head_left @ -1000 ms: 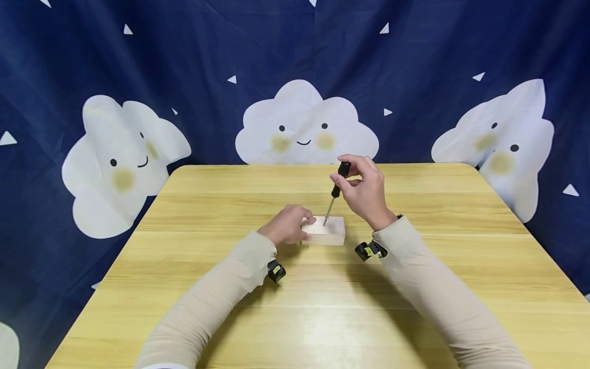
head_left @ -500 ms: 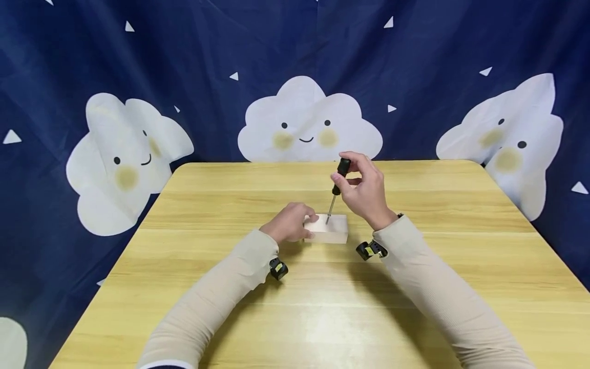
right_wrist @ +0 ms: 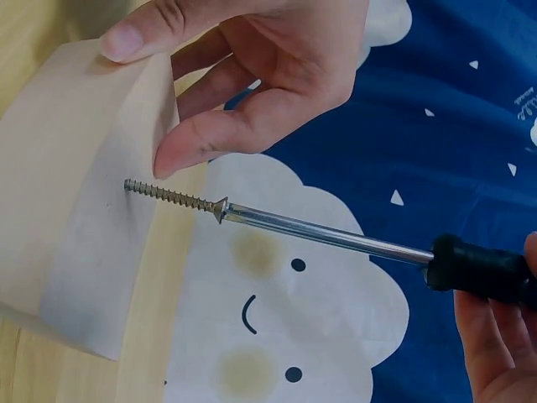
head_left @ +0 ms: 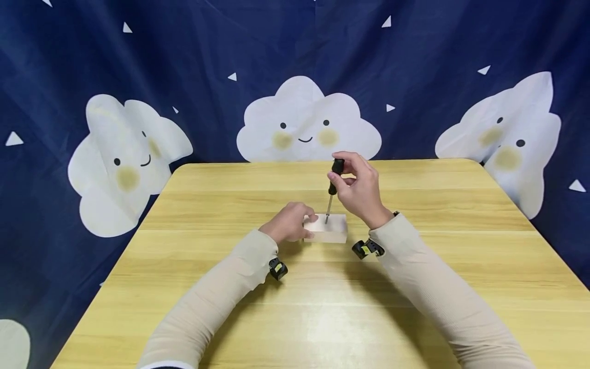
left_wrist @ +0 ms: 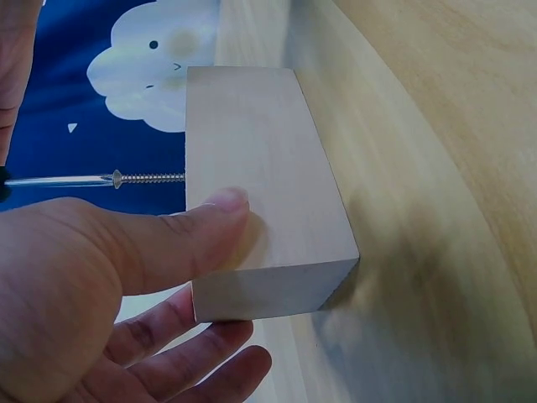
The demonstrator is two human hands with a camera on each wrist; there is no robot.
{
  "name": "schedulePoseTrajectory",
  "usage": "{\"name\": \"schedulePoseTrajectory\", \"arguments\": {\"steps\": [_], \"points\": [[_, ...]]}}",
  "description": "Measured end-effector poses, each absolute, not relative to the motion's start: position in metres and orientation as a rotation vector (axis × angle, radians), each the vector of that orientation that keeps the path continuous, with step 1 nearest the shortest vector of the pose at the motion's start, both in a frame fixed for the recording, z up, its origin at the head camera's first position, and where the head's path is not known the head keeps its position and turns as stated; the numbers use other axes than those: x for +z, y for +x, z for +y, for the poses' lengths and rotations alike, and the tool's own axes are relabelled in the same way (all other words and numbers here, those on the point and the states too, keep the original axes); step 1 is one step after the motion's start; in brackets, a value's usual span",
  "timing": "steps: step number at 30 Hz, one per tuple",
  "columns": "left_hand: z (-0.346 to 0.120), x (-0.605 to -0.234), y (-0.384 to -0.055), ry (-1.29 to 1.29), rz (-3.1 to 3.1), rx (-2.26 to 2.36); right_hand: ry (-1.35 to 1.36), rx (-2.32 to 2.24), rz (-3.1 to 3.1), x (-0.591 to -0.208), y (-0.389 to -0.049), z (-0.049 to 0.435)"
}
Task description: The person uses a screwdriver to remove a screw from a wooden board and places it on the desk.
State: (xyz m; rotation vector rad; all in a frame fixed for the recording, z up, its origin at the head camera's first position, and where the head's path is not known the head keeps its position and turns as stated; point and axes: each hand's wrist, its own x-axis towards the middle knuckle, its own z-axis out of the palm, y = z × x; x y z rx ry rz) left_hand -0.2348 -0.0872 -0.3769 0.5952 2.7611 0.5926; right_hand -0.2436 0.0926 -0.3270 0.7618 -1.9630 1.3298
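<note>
A pale wooden block (left_wrist: 252, 159) lies on the table, and my left hand (head_left: 289, 222) grips its left end between thumb and fingers. My right hand (head_left: 361, 188) holds a screwdriver by its black handle (head_left: 336, 174), thumb on one side and fingertips on the other. Its metal shaft (right_wrist: 327, 237) points down at the block, and the tip sits in the head of a screw (right_wrist: 172, 196). The screw's point meets the block's top face, with nearly all its thread showing outside the wood. In the head view the screwdriver stands close to upright, leaning slightly right at the top.
The light wooden table (head_left: 221, 318) reaches back to a dark blue curtain (head_left: 207, 41) printed with white clouds and triangles. Small black cameras hang at both wrists, the left wrist camera (head_left: 277, 268) low over the tabletop.
The screwdriver's handle has swung slightly left along with my right hand, so it stands more upright. My left hand keeps its grip on the block.
</note>
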Motion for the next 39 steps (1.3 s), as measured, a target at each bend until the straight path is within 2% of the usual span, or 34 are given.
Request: {"name": "schedulePoseTrajectory", "arguments": {"steps": [21,39], "points": [[-0.089,-0.378,-0.233,0.591,2.75,0.602,0.815,1.314,-1.988,-0.332,-0.244,0.094],[-0.09,-0.378,-0.234,0.598,2.763,0.595,0.694,1.191,-1.943,-0.337,-0.245,0.095]]}}
